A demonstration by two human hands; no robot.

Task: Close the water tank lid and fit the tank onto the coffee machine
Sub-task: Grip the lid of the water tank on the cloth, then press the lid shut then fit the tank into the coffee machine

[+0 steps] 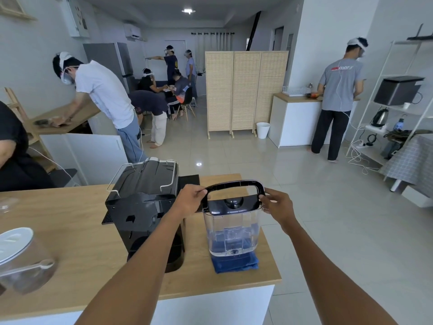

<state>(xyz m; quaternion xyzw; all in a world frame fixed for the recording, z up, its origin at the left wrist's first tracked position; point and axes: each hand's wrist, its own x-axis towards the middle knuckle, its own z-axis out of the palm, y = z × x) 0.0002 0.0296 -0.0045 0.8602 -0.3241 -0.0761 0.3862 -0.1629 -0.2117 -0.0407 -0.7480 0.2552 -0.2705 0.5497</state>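
A clear plastic water tank [232, 233] stands upright on a folded blue cloth [235, 265] near the right end of the wooden counter. Its black lid [234, 204] lies on the tank's top, and a black handle [234, 185] arches above it. My left hand [191, 199] pinches the handle's left end and my right hand [277, 204] holds its right end at the tank rim. The black coffee machine [146, 207] stands just left of the tank, its back side facing me.
A glass jar [20, 259] with a white lid and a spoon sits at the counter's left edge [164, 299]. A black tray [189, 179] lies behind the machine. Several people work around the room beyond the counter.
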